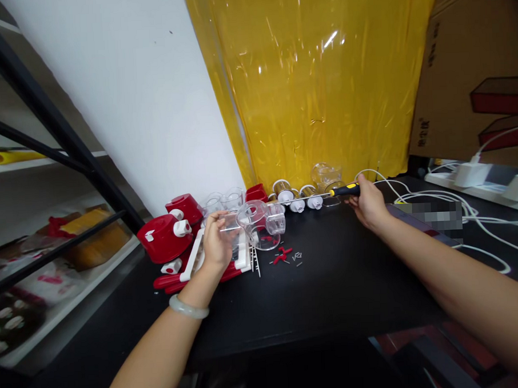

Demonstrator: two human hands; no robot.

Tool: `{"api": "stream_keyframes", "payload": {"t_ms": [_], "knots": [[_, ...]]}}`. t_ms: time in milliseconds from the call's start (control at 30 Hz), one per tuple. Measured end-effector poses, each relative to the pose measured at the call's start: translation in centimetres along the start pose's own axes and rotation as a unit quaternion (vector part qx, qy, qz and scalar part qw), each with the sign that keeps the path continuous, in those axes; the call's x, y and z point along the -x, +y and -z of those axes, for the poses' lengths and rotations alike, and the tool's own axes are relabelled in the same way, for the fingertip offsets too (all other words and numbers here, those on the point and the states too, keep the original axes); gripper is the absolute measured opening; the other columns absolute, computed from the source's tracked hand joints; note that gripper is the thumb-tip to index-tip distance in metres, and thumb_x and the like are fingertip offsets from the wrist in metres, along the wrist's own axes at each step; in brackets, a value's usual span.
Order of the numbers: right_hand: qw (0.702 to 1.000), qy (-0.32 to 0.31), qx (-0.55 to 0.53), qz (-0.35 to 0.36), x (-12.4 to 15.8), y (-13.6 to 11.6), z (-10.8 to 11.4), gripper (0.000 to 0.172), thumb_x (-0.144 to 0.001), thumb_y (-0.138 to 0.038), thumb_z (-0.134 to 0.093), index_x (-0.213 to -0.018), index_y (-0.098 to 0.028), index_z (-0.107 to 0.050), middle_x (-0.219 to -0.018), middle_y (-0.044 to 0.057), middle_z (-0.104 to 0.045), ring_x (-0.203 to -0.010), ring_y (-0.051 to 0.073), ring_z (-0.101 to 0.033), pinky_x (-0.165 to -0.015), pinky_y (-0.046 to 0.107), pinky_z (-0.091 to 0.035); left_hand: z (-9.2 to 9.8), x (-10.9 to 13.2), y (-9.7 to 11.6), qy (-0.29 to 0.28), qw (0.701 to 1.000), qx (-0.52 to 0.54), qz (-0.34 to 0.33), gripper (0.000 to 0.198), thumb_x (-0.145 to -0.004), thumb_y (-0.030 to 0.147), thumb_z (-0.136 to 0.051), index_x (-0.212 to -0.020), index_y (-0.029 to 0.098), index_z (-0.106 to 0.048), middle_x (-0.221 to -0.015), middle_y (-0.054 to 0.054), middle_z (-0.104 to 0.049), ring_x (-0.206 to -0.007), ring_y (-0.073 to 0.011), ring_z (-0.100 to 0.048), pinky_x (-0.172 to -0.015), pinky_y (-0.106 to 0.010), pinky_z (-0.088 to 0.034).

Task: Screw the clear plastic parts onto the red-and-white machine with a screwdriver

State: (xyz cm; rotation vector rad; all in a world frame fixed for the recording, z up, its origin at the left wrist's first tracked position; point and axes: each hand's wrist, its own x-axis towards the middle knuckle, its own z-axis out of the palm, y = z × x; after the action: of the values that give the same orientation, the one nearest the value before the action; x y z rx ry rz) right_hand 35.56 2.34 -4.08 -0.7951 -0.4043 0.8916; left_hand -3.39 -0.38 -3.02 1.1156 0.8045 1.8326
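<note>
left hand holding clear housing, right hand gripping screwdriver

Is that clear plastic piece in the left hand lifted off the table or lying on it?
Lifted. The left hand holds the clear plastic piece above the black table, over the red and white parts.

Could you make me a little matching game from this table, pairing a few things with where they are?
Things:
1. clear plastic housing
2. screwdriver
3. jade-coloured bangle
4. red domed cover

Places:
A. on the left wrist
B. on the black table, left of the left hand
C. held up by the left hand
D. gripped by the right hand, shaft pointing left

Pairs: 1-C, 2-D, 3-A, 4-B
</note>
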Motion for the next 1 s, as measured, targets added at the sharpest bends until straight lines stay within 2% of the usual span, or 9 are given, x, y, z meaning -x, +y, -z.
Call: {"api": "stream_keyframes", "payload": {"t_ms": [67,200,267,367,433,500,600,700,1000], "knots": [[1.0,-0.006,-0.003,-0.013,0.2,0.1,-0.1,0.048,-0.116,-0.046,-0.093,-0.092,-0.029,-0.056,-0.061,-0.013,-0.039,-0.047,0.009,-0.032,-0.051,0.02,-0.046,0.1,0.0,0.0,-0.005,1.0,-0.005,-0.002,0.037,-0.077,0.042,-0.096,-0.105,0.03,-0.074,-0.109,-0.004,-0.083,-0.104,-0.0294,-0.082,-0.081,-0.037,-0.07],[0.999,-0.01,-0.039,-0.013,0.3,0.1,-0.4,0.032,-0.115,-0.025,-0.083,-0.093,-0.026,-0.06,-0.073,-0.007,-0.06,-0.056,0.01,-0.052,-0.058,0.017,-0.053,0.1,0.0,-0.1,-0.007,1.0,-0.008,-0.002,0.038,-0.077,0.043,-0.095,-0.106,0.03,-0.074,-0.108,-0.004,-0.082,-0.105,-0.0298,-0.082,-0.082,-0.038,-0.071],[0.999,-0.008,-0.046,-0.023,0.2,0.0,-0.5,0.029,-0.115,-0.025,-0.081,-0.094,-0.026,-0.061,-0.079,-0.005,-0.066,-0.061,0.012,-0.058,-0.062,0.02,-0.059,0.1,0.0,-0.1,-0.005,1.0,-0.008,-0.001,0.037,-0.078,0.043,-0.094,-0.106,0.03,-0.074,-0.108,-0.004,-0.082,-0.105,-0.0296,-0.082,-0.082,-0.038,-0.071],[0.999,-0.012,-0.038,-0.024,0.0,-0.2,-0.4,0.038,-0.115,-0.043,-0.088,-0.096,-0.028,-0.058,-0.079,-0.005,-0.066,-0.063,0.015,-0.063,-0.062,0.024,-0.06,0.0,0.1,-0.2,-0.004,1.0,-0.006,0.005,0.037,-0.078,0.042,-0.094,-0.107,0.03,-0.074,-0.109,-0.004,-0.083,-0.105,-0.0299,-0.082,-0.08,-0.037,-0.07],[0.999,-0.016,-0.025,-0.013,0.0,-0.3,-0.3,0.051,-0.113,-0.056,-0.095,-0.098,-0.03,-0.054,-0.074,-0.008,-0.06,-0.059,0.015,-0.059,-0.059,0.026,-0.059,0.0,0.1,-0.2,-0.002,1.0,-0.005,0.008,0.038,-0.077,0.042,-0.094,-0.106,0.03,-0.073,-0.107,-0.004,-0.083,-0.104,-0.0302,-0.082,-0.08,-0.036,-0.07],[1.0,-0.015,-0.009,-0.005,0.1,-0.3,-0.2,0.059,-0.11,-0.061,-0.101,-0.099,-0.031,-0.051,-0.069,-0.012,-0.05,-0.051,0.013,-0.048,-0.057,0.027,-0.058,0.0,0.0,-0.2,-0.002,1.0,-0.008,0.006,0.038,-0.077,0.042,-0.094,-0.106,0.03,-0.073,-0.107,-0.004,-0.082,-0.104,-0.0301,-0.083,-0.079,-0.036,-0.07],[1.0,-0.003,0.006,-0.007,0.3,-0.2,-0.1,0.051,-0.114,-0.047,-0.098,-0.099,-0.031,-0.052,-0.064,-0.014,-0.044,-0.047,0.01,-0.036,-0.054,0.023,-0.053,0.0,0.0,-0.2,-0.002,1.0,-0.009,0.001,0.036,-0.078,0.042,-0.094,-0.105,0.03,-0.074,-0.108,-0.004,-0.083,-0.105,-0.03,-0.083,-0.078,-0.035,-0.07],[1.0,0.004,-0.003,-0.009,0.3,-0.1,-0.3,0.036,-0.118,-0.031,-0.086,-0.099,-0.029,-0.055,-0.066,-0.011,-0.05,-0.05,0.009,-0.041,-0.054,0.018,-0.05,0.0,0.0,-0.2,0.001,1.0,-0.006,0.003,0.035,-0.078,0.041,-0.093,-0.104,0.03,-0.074,-0.108,-0.004,-0.084,-0.104,-0.0298,-0.083,-0.077,-0.035,-0.069],[1.0,0.014,-0.013,0.02,-0.7,-0.5,-0.2,0.028,-0.113,-0.02,-0.076,-0.094,-0.028,-0.057,-0.076,-0.007,-0.054,-0.057,0.011,-0.046,-0.052,0.018,-0.045,0.1,0.0,-0.5,-0.024,1.0,-0.01,0.005,0.037,-0.08,0.04,-0.096,-0.108,0.029,-0.074,-0.109,-0.007,-0.083,-0.104,-0.032,-0.083,-0.077,-0.038,-0.07]]}}
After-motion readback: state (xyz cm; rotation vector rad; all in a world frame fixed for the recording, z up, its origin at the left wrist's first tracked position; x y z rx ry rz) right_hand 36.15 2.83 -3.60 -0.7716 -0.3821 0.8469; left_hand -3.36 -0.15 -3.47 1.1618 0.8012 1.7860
